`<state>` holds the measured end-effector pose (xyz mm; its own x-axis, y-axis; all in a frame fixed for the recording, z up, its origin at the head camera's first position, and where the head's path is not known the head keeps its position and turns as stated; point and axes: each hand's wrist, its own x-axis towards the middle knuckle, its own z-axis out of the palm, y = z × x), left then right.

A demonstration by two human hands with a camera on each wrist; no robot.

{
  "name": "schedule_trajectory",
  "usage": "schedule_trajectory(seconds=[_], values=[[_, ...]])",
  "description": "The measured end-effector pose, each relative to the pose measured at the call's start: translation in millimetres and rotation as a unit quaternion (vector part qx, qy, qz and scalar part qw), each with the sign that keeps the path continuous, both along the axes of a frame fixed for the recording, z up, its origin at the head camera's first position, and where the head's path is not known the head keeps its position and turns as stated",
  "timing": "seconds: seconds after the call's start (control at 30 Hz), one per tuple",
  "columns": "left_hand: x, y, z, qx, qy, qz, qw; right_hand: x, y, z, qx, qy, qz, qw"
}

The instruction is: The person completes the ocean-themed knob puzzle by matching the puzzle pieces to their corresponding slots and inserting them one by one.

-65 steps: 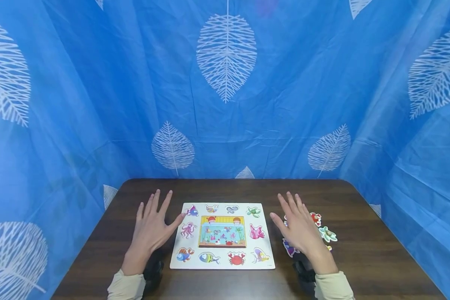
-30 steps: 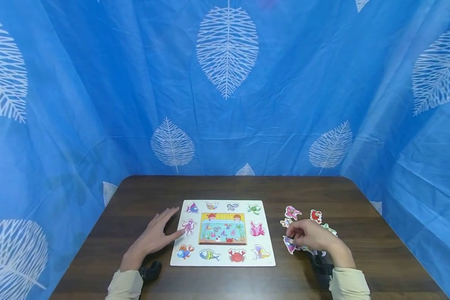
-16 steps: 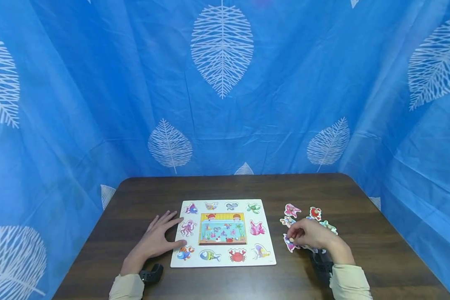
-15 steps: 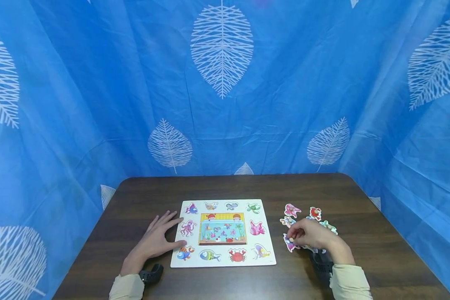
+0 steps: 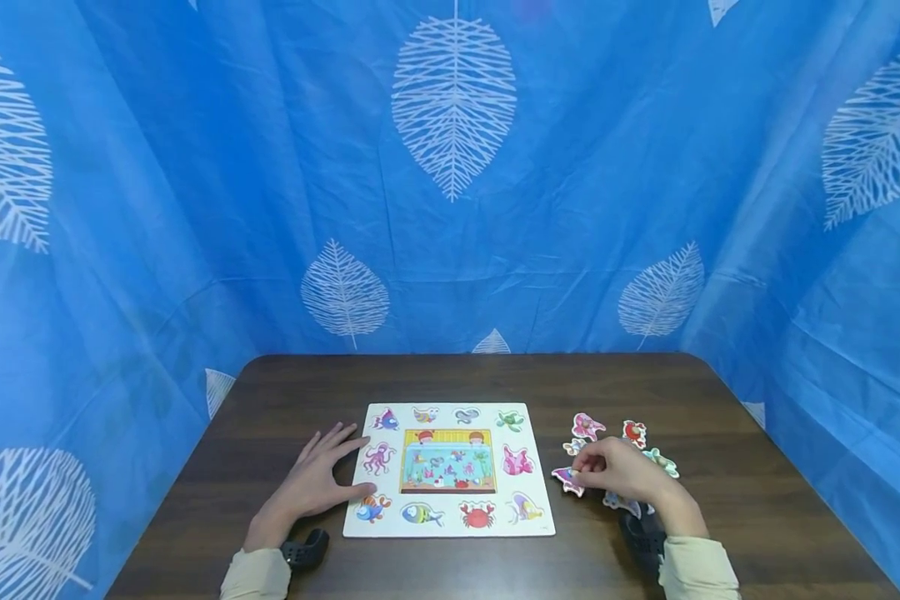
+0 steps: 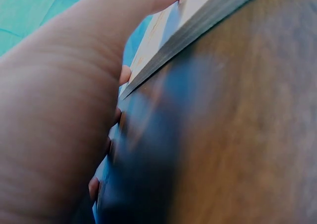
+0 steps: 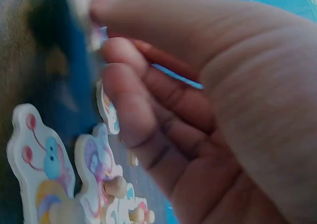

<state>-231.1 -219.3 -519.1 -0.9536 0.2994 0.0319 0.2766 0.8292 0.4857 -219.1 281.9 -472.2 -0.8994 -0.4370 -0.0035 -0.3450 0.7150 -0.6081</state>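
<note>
My right hand [image 5: 621, 473] pinches a purple and pink fish puzzle piece [image 5: 565, 477] between thumb and fingertips, just right of the puzzle board [image 5: 450, 530]. In the right wrist view that piece is blurred at the fingertips, and the other fingers curl below the thumb. The white board shows printed sea animals around an aquarium picture. Along its left edge lies my left hand [image 5: 307, 483], fingers spread, with thumb and index finger over the border. The left wrist view shows the board's edge [image 6: 193, 35] beside that hand.
Loose knobbed pieces lie around the right hand: a pink fish [image 5: 587, 427], a red crab [image 5: 634, 432] and a green turtle [image 5: 662, 461]. A piece with red-tipped feelers [image 7: 44, 169] and a purple octopus [image 7: 94, 169] show below the hand. Blue curtains surround the brown table [image 5: 450, 379].
From hovering spread, my right hand came down among the pieces, gripped the purple fish and shifted it slightly left towards the board. My left hand lowered onto the board's left edge.
</note>
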Motion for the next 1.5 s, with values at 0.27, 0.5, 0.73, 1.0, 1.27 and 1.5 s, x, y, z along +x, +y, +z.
schedule_trajectory(seconds=[0.27, 0.5, 0.73, 1.0, 1.27, 1.5], values=[[-0.5, -1, 1.5, 0.005, 0.001, -0.001, 1.0000, -9.4, -18, -4.1, 0.005, 0.082, -0.022, 0.996], [1.0, -1, -2.7, 0.007, 0.004, 0.000, 1.0000, -13.1, -45, -5.1, 0.003, 0.085, -0.077, 0.993], [0.6, 1, -4.9, 0.014, 0.000, -0.002, 0.9999, -16.4, -79, -6.0, -0.020, 0.076, -0.122, 0.989], [2.0, 1, -1.6, 0.018, 0.003, 0.000, 0.9998, -30.4, -123, -8.0, -0.035, 0.097, -0.168, 0.980], [2.2, 4, -2.5, 0.014, 0.011, 0.001, 0.9998, -39.6, -156, -6.1, -0.065, 0.110, -0.156, 0.979], [4.8, 4, -4.3, 0.015, 0.012, 0.008, 0.9998, -49.1, -186, -6.8, -0.077, 0.133, -0.134, 0.979]])
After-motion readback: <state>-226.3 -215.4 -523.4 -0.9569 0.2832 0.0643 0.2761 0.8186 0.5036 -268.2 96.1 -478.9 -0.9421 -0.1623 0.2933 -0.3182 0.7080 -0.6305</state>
